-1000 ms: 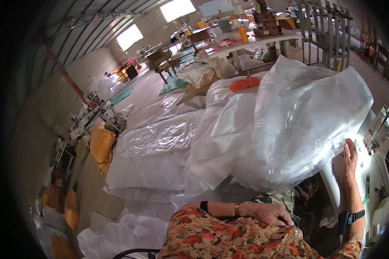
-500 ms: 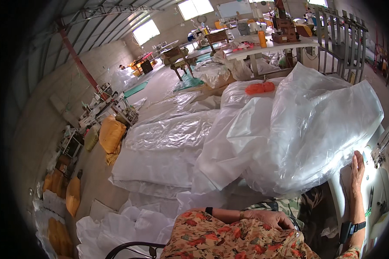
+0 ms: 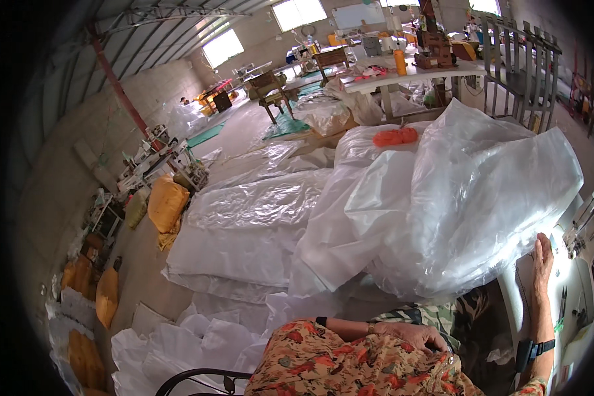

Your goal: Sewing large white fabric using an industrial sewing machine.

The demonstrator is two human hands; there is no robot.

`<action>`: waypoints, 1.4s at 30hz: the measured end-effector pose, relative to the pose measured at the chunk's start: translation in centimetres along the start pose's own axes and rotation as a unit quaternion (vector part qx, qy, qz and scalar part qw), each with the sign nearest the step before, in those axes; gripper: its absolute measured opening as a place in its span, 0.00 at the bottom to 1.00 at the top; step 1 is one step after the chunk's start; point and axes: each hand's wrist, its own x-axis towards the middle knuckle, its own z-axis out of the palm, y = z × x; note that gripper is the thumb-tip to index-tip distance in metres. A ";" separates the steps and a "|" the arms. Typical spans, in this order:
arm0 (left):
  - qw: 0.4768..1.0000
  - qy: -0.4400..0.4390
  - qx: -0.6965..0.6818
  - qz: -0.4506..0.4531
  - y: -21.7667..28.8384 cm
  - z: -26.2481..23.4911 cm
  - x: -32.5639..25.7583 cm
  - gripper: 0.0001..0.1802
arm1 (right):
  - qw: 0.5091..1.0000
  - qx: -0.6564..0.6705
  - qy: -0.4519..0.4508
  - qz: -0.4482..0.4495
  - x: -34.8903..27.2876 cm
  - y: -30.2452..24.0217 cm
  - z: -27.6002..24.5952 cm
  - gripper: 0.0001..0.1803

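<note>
the right hand (image 3: 542,254) lies flat and open, fingers stretched upward, pressed against the lower edge of a big billowing clear plastic bag (image 3: 468,211), seemingly to steady it where it meets the white sewing machine (image 3: 584,264) at the person's right. the left hand (image 3: 412,335) rests low near the lap, fingers loosely curled on camouflage-patterned cloth (image 3: 435,315); whether it grips anything cannot be told. the bag is heaped up in front of the person, spilling off the machine's tabletop toward the left. beyond it, flat stacks of more plastic sheeting (image 3: 251,224) cover the floor. yellow sacks (image 3: 165,203) sit by other machines along the left wall, and a cluttered white table (image 3: 402,72) stands further back.
</note>
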 end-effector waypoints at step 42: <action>0.993 -0.015 0.103 0.049 4.4 1.8 3.3 0.13 | 0.999 -0.040 -0.004 -0.024 0.0 -0.4 0.1 0.31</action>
